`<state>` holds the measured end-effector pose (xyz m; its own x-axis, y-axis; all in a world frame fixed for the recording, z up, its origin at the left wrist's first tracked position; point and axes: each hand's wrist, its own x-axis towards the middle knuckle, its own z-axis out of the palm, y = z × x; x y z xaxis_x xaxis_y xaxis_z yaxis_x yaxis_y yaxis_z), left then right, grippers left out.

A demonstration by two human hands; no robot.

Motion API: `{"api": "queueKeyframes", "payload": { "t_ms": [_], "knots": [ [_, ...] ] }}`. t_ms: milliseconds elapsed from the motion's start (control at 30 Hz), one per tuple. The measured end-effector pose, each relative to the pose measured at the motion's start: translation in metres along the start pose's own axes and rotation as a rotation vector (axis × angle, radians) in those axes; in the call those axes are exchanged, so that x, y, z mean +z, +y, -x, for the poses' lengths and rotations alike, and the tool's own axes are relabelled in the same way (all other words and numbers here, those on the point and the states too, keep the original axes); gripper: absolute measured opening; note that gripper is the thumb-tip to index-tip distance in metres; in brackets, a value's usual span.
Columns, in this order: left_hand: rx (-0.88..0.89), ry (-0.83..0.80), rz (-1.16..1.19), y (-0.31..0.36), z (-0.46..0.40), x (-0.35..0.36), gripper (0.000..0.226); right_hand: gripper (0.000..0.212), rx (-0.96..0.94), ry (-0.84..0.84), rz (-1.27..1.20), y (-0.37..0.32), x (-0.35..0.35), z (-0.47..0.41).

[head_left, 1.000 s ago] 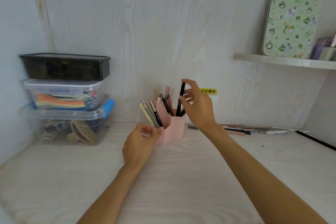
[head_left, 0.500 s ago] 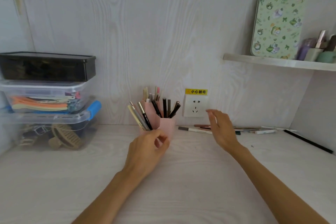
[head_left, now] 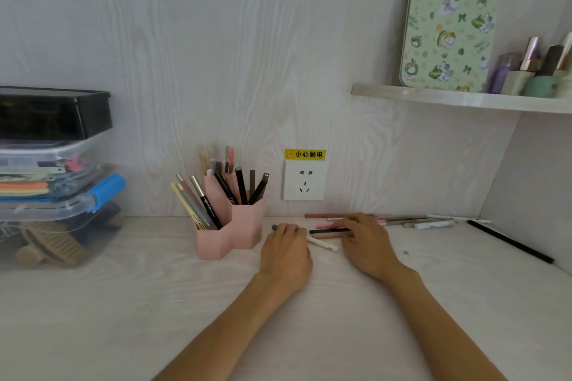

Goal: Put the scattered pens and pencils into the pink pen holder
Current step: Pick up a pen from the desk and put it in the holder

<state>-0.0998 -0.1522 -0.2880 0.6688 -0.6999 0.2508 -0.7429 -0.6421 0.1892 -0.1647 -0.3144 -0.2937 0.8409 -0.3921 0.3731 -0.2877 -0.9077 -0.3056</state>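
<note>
1. Both hands have moved since the earlier frames; the right hand (head_left: 366, 243), which half a second ago hung above the desk near the wall socket (head_left: 304, 180), now lies low on the loose pens; the left hand (head_left: 286, 252), which was at the pink pen holder (head_left: 230, 233), has left it and come to the right, beside the same pens.
2. The right hand's fingers are spread and bent over a black pen (head_left: 328, 230) and a pink pencil (head_left: 325, 236); I cannot tell if they already pinch one.
3. The left hand's fingers curl down over the grey end of a white pen (head_left: 323, 244); whether they grip it is hidden.
4. The holder stands near the wall, just left of the left hand, already with many pens in its compartments.
5. More pens (head_left: 433, 223) lie along the wall to the right, and a long black pencil (head_left: 510, 241) lies well apart near the corner.
6. I judge that one pen went in and the next pick begins; much remains.
</note>
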Motion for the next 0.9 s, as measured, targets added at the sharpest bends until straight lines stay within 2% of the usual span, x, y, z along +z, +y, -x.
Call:
{"api": "queueKeyframes", "payload": {
  "t_ms": [67,167,367,467,533,667,733,833,900],
  "knots": [
    [0.069,0.039,-0.096,-0.003,0.004,-0.005,0.037,0.044,-0.038,0.005,-0.041,0.000,-0.003,0.001],
    [0.162,0.037,-0.072,-0.022,0.020,-0.017,0.038,0.041,-0.089,0.005,-0.153,-0.002,-0.005,0.003],
    [0.074,0.126,0.108,-0.076,0.066,-0.038,0.023,0.017,-0.153,-0.011,-0.210,-0.015,-0.006,0.012],
    [0.026,0.117,0.206,-0.093,0.081,-0.043,0.015,0.018,-0.172,-0.034,-0.194,-0.033,-0.001,0.016],
    [0.005,0.147,0.369,-0.099,0.085,-0.049,0.009,0.019,-0.181,-0.033,-0.176,-0.046,0.003,0.017],
    [-0.106,0.448,0.679,-0.106,0.084,-0.069,0.008,0.017,-0.167,-0.040,-0.152,-0.065,0.011,0.014],
    [-0.167,0.577,0.762,-0.111,0.083,-0.076,0.015,0.019,-0.146,-0.027,-0.149,-0.073,0.014,0.011],
    [-0.232,0.687,0.738,-0.120,0.085,-0.084,0.011,0.020,-0.129,0.001,-0.128,-0.079,0.020,0.009],
    [-0.279,0.710,0.804,-0.128,0.087,-0.091,0.006,0.021,-0.125,0.015,-0.124,-0.080,0.023,0.009]
  ]
}}
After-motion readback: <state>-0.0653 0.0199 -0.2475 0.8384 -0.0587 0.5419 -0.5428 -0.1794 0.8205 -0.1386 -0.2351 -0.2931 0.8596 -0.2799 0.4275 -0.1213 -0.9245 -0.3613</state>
